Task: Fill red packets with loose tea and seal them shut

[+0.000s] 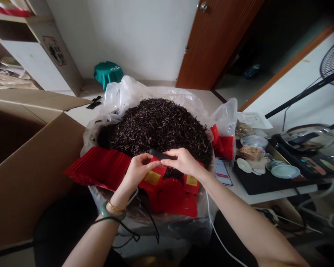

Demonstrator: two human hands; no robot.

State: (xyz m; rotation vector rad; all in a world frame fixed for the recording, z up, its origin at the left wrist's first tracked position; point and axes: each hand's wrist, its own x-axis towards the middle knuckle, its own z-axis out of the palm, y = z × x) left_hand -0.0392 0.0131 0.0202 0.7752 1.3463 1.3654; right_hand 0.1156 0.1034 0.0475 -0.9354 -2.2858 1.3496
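Observation:
My left hand [137, 170] is closed on a red packet [153, 177] with a gold label, pinching it near its upper edge. My right hand [180, 161] grips a small black oblong device [156, 153] at the top of that packet; most of the device is hidden by the fingers. Both thumbs nearly meet there. Just beyond the hands rises a large heap of dark dried tea leaves [161, 124] in a clear plastic liner [133, 89]. Below them lie loose red packets [175, 202], and another gold-labelled packet [191, 183] is under my right wrist.
A tight row of red packets [97, 167] stands left of my hands, beside an open cardboard box [41, 159]. More red packets [226, 147] lie at the right rim. A phone [223, 172], dishes [285, 171] and a cooker [308, 155] occupy the right-hand table. A white cable [211, 222] hangs near my right forearm.

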